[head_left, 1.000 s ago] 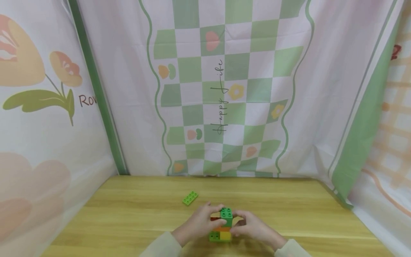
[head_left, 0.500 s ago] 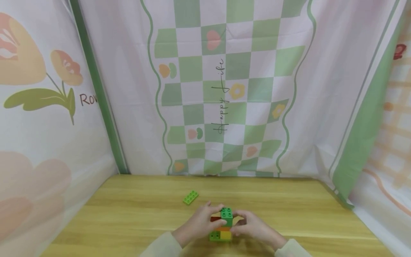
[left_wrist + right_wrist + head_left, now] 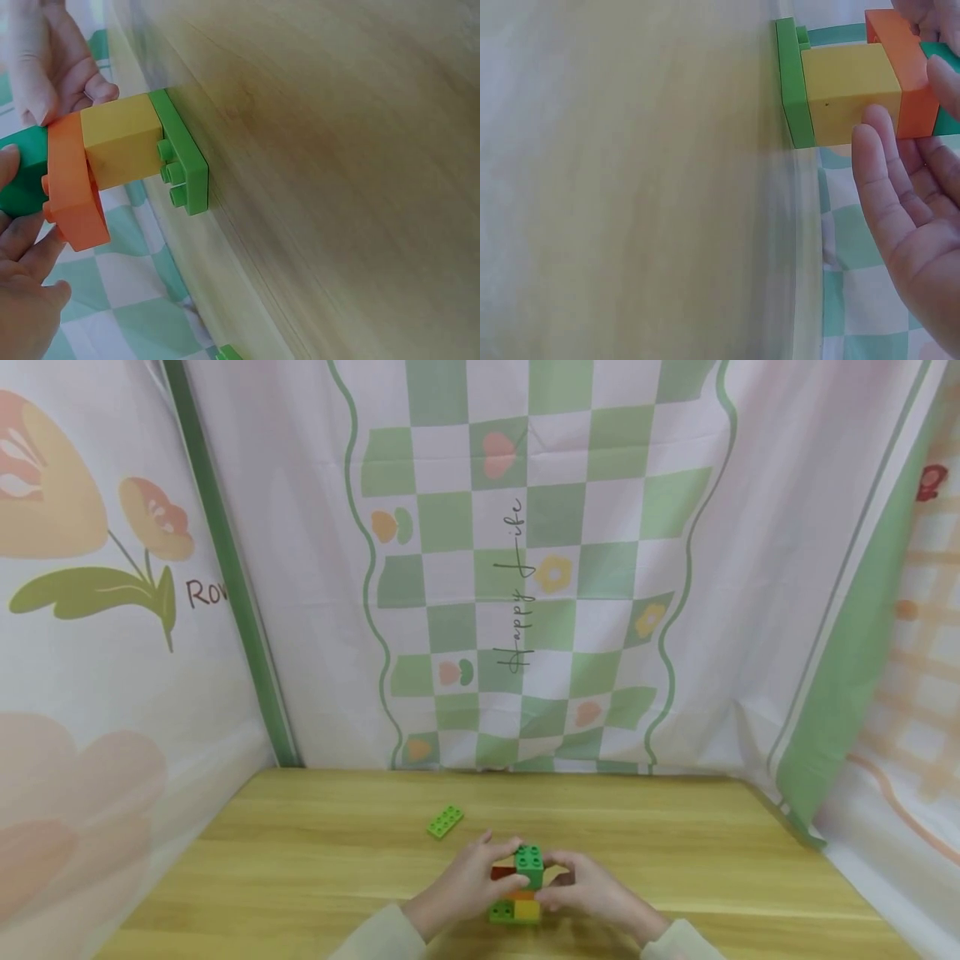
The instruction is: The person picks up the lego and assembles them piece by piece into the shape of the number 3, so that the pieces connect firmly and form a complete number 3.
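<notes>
A small brick stack stands on the table: a light green base plate (image 3: 187, 157), a yellow brick (image 3: 851, 90), an orange brick (image 3: 75, 180) and a dark green brick (image 3: 529, 860) on top. A dark red piece (image 3: 503, 872) shows beside the green brick. My left hand (image 3: 468, 881) pinches the dark green brick, thumb in front and fingers behind. My right hand (image 3: 592, 889) holds the stack's right side, its thumb near the orange and green bricks. In the right wrist view, fingertips (image 3: 874, 127) lie by the yellow brick.
A loose light green plate (image 3: 446, 822) lies on the wooden table (image 3: 637, 827), behind and left of the stack. A checked curtain (image 3: 555, 635) hangs along the table's back edge, with patterned cloths at both sides.
</notes>
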`<state>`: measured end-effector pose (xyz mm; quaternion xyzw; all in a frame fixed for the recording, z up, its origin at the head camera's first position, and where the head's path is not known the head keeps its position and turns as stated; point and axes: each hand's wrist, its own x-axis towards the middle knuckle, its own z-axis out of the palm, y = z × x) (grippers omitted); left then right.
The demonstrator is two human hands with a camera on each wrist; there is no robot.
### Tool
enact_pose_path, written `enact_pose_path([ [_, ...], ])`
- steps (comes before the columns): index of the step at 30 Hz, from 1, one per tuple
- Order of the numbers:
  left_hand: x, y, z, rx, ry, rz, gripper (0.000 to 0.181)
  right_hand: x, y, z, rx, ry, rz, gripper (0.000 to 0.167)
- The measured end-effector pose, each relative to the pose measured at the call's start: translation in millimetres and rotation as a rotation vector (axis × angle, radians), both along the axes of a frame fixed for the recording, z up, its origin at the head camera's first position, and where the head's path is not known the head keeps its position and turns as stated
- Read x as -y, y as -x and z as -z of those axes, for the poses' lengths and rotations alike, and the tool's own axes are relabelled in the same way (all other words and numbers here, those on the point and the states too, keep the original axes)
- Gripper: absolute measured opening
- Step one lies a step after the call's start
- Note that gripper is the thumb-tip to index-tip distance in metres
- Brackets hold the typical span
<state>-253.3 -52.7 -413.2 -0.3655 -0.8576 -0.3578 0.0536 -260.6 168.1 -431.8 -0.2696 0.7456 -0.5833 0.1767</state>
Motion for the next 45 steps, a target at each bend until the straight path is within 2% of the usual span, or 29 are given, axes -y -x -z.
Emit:
enact_pose_path([
  [3,-0.5,0.2,-0.4,0.006,-0.011,0.005,0.046,0.4,-0.1,0.3,-0.005,-0.007,0.009,0.045],
  [7,-0.7,0.7,0.6,-0.03,-0.009,0.017,0.045,0.7,-0.5,0.3,-0.005,-0.016,0.022,0.044],
  [10,-1.0,1.0,2.1,-0.02,-0.021,0.015,0.045,0.8,-1.5,-0.4,-0.008,-0.02,0.029,0.044],
  [18,-2.9,0.4,6.7,0.14,-0.118,-0.039,0.045,0.4,-1.7,-1.3,-0.024,-0.027,0.02,0.043],
  [29,-3.2,-0.6,7.8,0.288,-0.255,-0.034,0.047,0.1,2.1,-2.4,-0.057,-0.03,-0.011,0.039],
  [33,-2.1,-2.6,8.0,0.297,-0.26,-0.045,0.055,0.2,1.9,-3.5,-0.068,-0.022,-0.023,0.038],
  [38,1.2,-6.1,8.4,0.282,-0.261,-0.093,0.061,-0.1,1.2,-2.7,-0.078,-0.025,-0.026,0.036],
  [45,9.3,-3.7,7.3,0.201,-0.282,-0.128,0.061,-0.1,1.6,-1.9,-0.084,-0.022,-0.018,0.034],
])
